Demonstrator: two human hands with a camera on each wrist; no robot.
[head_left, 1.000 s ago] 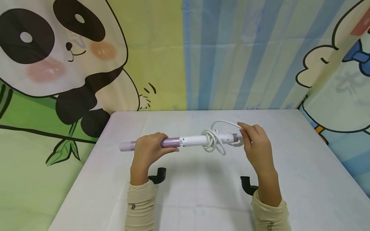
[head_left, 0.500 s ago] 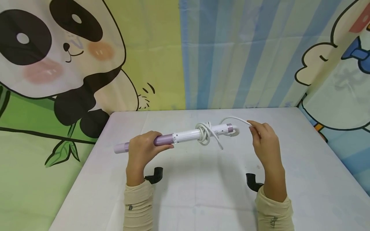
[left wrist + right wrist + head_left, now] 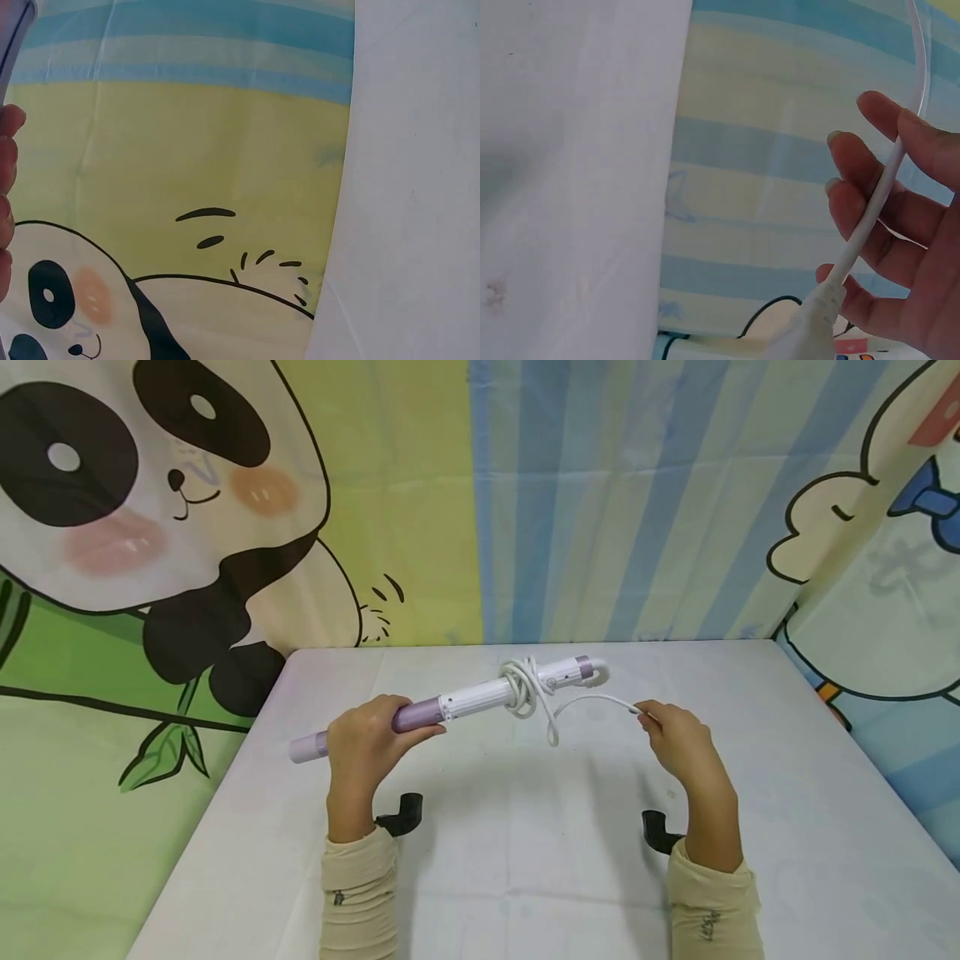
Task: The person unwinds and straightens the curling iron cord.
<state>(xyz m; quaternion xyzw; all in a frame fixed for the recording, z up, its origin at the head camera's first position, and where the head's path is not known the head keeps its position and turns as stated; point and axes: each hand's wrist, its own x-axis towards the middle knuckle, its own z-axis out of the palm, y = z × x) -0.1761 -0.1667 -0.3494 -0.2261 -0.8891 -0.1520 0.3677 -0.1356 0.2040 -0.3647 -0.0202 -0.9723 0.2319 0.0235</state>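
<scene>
My left hand [image 3: 365, 747] grips the lilac end of a hair curling iron [image 3: 480, 697], holding it above the table, tilted up to the right. White cord [image 3: 522, 687] is wound in several loops round its white handle. A loose length of cord runs from the loops to my right hand [image 3: 681, 743]. In the right wrist view, thumb and index finger [image 3: 877, 112] pinch this cord [image 3: 881, 187], and a thicker white plug-like end [image 3: 810, 322] hangs below the palm. The left wrist view shows only the left fingertips [image 3: 6, 165] and a bit of the iron [image 3: 13, 34].
A white table [image 3: 510, 860] lies under both hands. Two black curved pieces [image 3: 405, 815] show beside the wrists. Behind the table's back edge hangs a printed curtain with a panda [image 3: 202, 602] and blue stripes.
The iron's right end has risen, tilting it further. My right hand has moved right and then down, drawing out cord; the loose stretch now sags below the handle's end rather than arching above it.
</scene>
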